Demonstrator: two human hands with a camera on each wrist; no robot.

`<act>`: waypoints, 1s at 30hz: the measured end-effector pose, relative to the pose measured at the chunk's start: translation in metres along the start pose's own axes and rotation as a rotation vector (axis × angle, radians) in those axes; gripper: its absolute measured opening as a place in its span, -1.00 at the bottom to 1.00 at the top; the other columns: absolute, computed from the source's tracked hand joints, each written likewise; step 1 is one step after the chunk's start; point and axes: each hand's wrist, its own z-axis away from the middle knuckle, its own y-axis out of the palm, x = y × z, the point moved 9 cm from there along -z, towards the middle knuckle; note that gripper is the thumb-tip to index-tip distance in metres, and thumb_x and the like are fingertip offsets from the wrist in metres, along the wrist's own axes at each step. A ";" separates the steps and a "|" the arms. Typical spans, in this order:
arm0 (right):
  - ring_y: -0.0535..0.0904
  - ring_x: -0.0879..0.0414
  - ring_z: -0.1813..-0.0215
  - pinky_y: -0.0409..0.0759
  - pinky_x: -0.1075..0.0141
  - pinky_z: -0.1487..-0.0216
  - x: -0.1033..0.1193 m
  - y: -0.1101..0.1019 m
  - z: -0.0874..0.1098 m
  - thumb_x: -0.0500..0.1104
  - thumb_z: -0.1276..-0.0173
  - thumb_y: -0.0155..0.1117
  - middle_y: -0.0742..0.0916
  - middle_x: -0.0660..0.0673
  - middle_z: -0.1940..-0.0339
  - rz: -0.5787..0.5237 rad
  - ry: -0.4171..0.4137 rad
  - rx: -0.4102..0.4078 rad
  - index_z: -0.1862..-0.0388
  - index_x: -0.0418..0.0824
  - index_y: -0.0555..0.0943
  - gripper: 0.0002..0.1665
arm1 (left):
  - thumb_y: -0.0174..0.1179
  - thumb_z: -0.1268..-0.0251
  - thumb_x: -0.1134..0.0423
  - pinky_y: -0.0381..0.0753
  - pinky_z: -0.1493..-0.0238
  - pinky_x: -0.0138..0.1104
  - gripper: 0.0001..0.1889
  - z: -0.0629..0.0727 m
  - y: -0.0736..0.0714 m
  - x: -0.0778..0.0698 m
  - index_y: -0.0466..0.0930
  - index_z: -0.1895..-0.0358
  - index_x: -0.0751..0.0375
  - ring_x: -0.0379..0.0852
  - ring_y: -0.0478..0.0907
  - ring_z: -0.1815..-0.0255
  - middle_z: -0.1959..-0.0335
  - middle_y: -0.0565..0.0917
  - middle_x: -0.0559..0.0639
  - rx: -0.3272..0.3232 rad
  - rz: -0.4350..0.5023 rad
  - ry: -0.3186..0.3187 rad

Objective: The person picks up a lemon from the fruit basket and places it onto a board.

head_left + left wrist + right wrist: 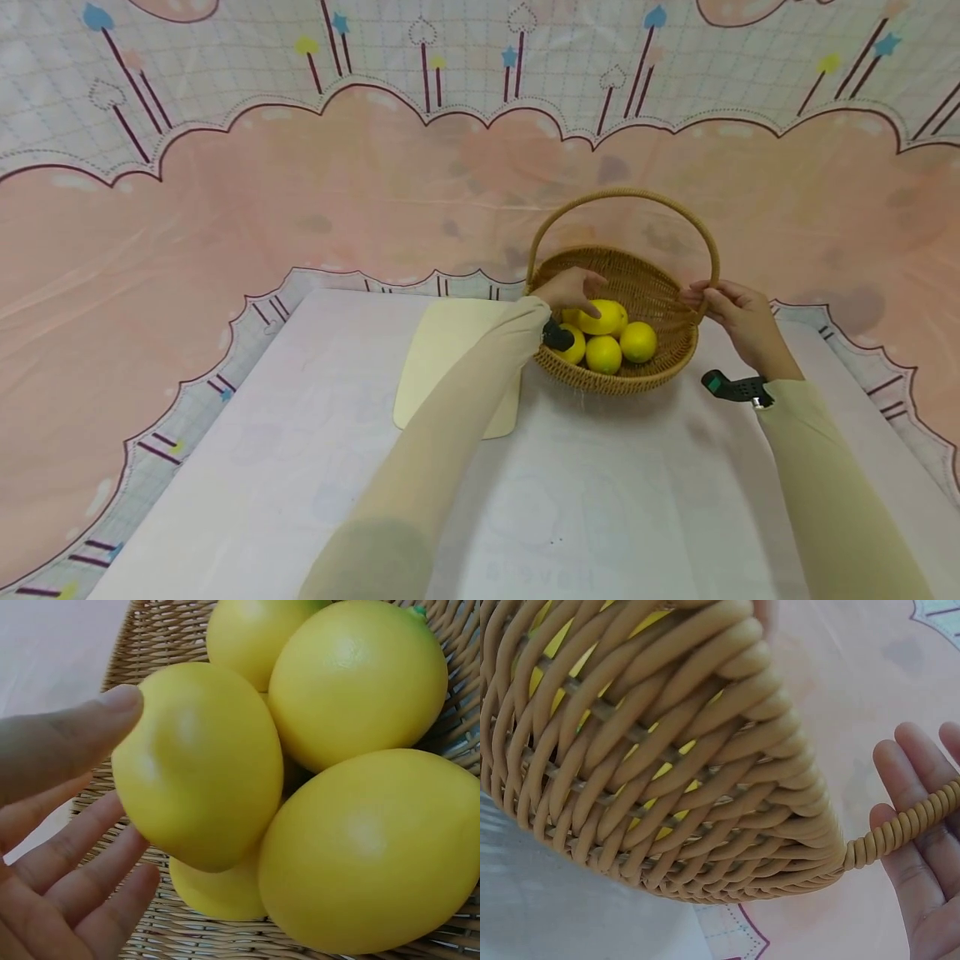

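A woven wicker basket (600, 384) with a tall arched handle (626, 193) stands on the white table, with several yellow lemons in it. My left hand (566, 290) reaches over its left rim, fingers spread beside the upper lemon (597, 317). Seen from the left wrist, the thumb tip lies right at the side of the nearest lemon (199, 765), while the other fingers extend loosely beneath its edge. On the basket's right side, my right hand (738, 321) holds the foot of the handle. The right wrist view shows the wrapped handle (907, 829) running across those fingers.
A cream cutting board (427, 367) lies flat to the left of the basket, partly covered by my left forearm. The white tabletop (300, 467) extends in front. A pink patterned cloth (390, 192) hangs behind the table and along its sides.
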 end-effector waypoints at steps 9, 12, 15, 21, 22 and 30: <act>0.64 0.38 0.11 0.55 0.63 0.04 -0.002 0.000 0.001 -0.07 -0.42 0.04 0.75 0.20 0.23 0.039 0.008 -0.002 -0.03 -0.35 0.54 -0.60 | 0.30 -0.14 0.36 0.45 -0.28 -0.28 -0.37 -0.001 0.012 0.009 0.36 -0.33 0.17 -0.02 0.36 -0.33 -0.32 0.42 0.09 0.073 0.012 -0.044; 0.65 0.37 0.11 0.56 0.62 0.04 -0.003 -0.001 0.000 -0.08 -0.42 0.05 0.75 0.18 0.23 0.022 0.006 -0.004 -0.03 -0.38 0.53 -0.59 | 0.30 -0.13 0.39 0.44 -0.30 -0.26 -0.38 0.000 0.012 0.008 0.38 -0.31 0.18 -0.01 0.35 -0.34 -0.33 0.41 0.10 0.070 0.019 -0.045; 0.65 0.36 0.10 0.56 0.62 0.03 -0.003 -0.001 -0.001 -0.08 -0.42 0.04 0.75 0.17 0.22 0.013 0.010 -0.001 -0.04 -0.40 0.51 -0.58 | 0.30 -0.13 0.40 0.44 -0.30 -0.27 -0.39 0.001 0.012 0.007 0.39 -0.30 0.17 -0.01 0.35 -0.34 -0.34 0.41 0.09 0.068 0.008 -0.048; 0.64 0.37 0.10 0.55 0.63 0.03 -0.004 -0.001 0.000 -0.08 -0.42 0.04 0.75 0.18 0.22 0.033 0.017 -0.001 -0.05 -0.41 0.50 -0.56 | 0.27 -0.14 0.42 0.52 -0.20 -0.33 -0.41 0.002 0.013 0.008 0.40 -0.30 0.18 -0.03 0.41 -0.28 -0.31 0.44 0.07 0.082 0.019 -0.065; 0.64 0.37 0.09 0.55 0.63 0.03 -0.004 -0.001 0.000 -0.07 -0.42 0.04 0.75 0.19 0.22 0.036 0.017 -0.001 -0.05 -0.41 0.50 -0.56 | 0.27 -0.15 0.42 0.53 -0.19 -0.34 -0.42 0.002 0.013 0.008 0.40 -0.30 0.19 -0.03 0.43 -0.27 -0.31 0.45 0.07 0.083 0.014 -0.066; 0.64 0.37 0.09 0.54 0.64 0.03 -0.003 0.000 -0.001 -0.05 -0.43 0.02 0.75 0.19 0.22 0.062 0.016 0.007 -0.09 -0.48 0.45 -0.49 | 0.28 -0.15 0.39 0.53 -0.18 -0.33 -0.43 0.000 0.013 0.009 0.40 -0.29 0.23 -0.02 0.45 -0.24 -0.28 0.48 0.11 0.088 -0.050 -0.043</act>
